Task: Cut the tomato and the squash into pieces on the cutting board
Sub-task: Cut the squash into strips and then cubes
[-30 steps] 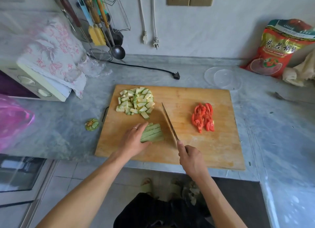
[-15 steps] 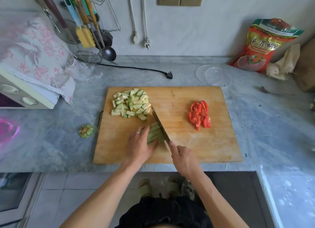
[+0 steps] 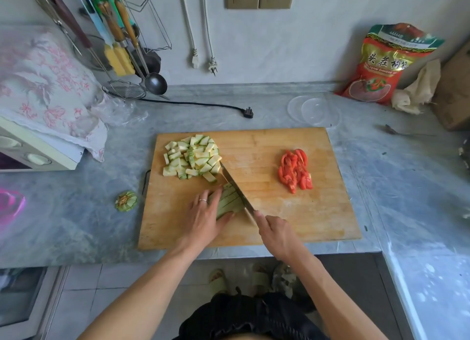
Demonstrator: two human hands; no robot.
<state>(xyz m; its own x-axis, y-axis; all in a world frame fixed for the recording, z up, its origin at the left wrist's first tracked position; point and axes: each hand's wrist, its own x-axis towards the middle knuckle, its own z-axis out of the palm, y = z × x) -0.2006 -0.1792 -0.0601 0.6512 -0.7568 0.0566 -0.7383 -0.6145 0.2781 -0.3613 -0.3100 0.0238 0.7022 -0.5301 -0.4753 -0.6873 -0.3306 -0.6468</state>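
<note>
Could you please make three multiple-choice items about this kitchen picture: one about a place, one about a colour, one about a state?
1. Where on the cutting board do the tomato pieces lie?
A. right part
B. left near corner
C. under the left hand

2. What colour is the bag leaning against the wall?
A. blue
B. mostly red
C. white

3. What is the right hand doing?
A. resting open on the counter
B. gripping the knife
C. holding a spoon

Answers: 1 A, the red pieces sit right of the blade. 2 B, its front is red with a green top. 3 B, its fingers curl round the handle while the left hand holds the squash strips.
</note>
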